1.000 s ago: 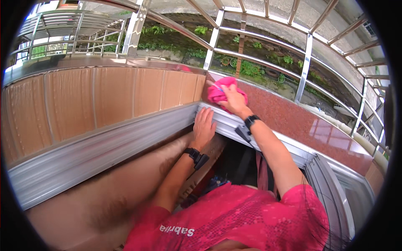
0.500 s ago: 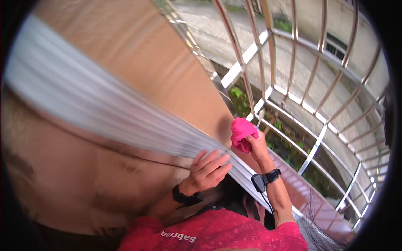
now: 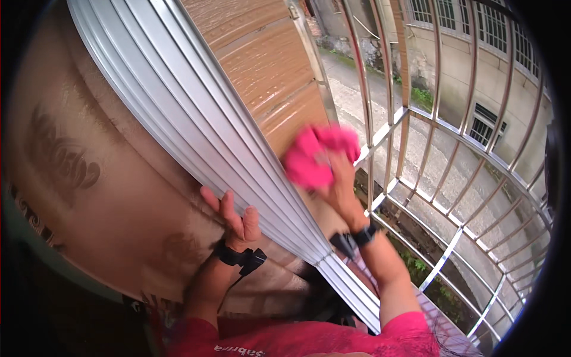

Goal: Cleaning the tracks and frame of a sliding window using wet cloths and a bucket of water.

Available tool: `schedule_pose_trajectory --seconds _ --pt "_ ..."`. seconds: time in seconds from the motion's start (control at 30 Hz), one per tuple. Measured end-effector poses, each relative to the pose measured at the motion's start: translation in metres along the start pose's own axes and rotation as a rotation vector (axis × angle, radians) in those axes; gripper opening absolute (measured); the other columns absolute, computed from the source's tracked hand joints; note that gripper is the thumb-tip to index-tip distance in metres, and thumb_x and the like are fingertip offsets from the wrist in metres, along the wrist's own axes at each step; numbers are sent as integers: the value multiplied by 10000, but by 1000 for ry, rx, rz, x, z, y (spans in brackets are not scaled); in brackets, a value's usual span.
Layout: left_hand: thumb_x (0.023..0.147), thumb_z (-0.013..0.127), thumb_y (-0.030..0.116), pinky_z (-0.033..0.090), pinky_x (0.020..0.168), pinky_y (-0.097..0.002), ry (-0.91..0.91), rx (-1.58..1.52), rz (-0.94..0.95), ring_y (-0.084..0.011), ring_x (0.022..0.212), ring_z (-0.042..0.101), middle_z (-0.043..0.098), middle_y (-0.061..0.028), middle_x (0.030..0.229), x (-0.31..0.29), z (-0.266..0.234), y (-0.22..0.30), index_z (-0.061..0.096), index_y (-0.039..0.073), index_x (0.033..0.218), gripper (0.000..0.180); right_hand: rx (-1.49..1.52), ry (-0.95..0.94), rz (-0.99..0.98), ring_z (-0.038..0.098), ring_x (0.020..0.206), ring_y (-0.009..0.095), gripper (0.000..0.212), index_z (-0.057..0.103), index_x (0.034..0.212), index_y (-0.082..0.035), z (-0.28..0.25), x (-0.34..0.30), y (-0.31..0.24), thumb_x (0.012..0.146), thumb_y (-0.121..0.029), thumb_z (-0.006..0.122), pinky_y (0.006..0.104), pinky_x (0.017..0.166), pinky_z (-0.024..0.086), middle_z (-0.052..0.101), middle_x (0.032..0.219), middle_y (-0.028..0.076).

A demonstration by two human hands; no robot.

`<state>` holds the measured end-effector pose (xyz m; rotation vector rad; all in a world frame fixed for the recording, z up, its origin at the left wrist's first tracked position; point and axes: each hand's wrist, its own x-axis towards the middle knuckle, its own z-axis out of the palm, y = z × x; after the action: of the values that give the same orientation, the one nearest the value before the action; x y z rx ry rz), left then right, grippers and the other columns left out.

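Observation:
My right hand is closed round a bright pink cloth, which is smeared by motion. The cloth lies over the brown tiled wall just past a silver ridged metal window track; whether it presses on the tiles I cannot tell. On the near side of the track is my left hand, fingers apart and holding nothing. Its fingertips overlap the track's edge, but contact is unclear. Each wrist wears a black strap with a small dark device.
A cage of shiny metal bars curves round the right side. Beyond it are a paved lane, green plants and a pale building. On the left spreads a brown surface with dark patterns.
The view has swung, and the track now runs more steeply. My right hand has carried the cloth up and left over the tiles. My left hand has drawn back leftward along the track.

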<state>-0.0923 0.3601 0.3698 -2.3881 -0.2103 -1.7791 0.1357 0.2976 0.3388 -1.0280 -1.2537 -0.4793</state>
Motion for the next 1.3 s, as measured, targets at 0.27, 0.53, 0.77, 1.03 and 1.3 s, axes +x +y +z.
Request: schedule_pose_trajectory --seconds 0.27,0.53,0.77,1.03,1.3 --pt "889 458 145 89 1109 -529 -38 -54 -33 -357 1401 12 -79 -231 1523 -11 6 -11 339 68 1368 500 160 -91 581 588 886 376 419 499 1147 -41 -1 -155 -5 756 -110 635 443 791 457 613 904 187" --pt "894 439 59 96 1121 -522 -11 -230 9 -438 1395 59 105 -106 1542 -2 22 0 513 33 1238 353 17 16 -233 584 883 469 484 415 1230 -21 -12 223 -79 839 -245 593 487 730 475 587 1024 301" --pt "910 440 119 112 1109 -556 46 -207 115 -469 1382 84 131 -103 1536 17 16 0 576 47 1180 311 -204 -84 -176 514 1042 501 547 413 1323 -76 5 184 -58 791 -155 509 558 947 374 521 1212 284" --pt "912 436 190 113 1102 -567 59 -217 133 -480 1375 97 150 -127 1528 14 22 -1 571 57 1166 317 -122 -257 133 443 1167 457 456 518 1241 -88 -12 -19 -34 790 -144 554 487 991 369 484 1242 247" --pt "874 479 128 105 1101 -569 62 -231 176 -481 1381 82 133 -129 1531 11 26 4 569 72 1119 267 -825 134 -709 615 705 290 304 606 1017 -7 -26 400 -101 786 -203 637 352 618 500 609 854 174"
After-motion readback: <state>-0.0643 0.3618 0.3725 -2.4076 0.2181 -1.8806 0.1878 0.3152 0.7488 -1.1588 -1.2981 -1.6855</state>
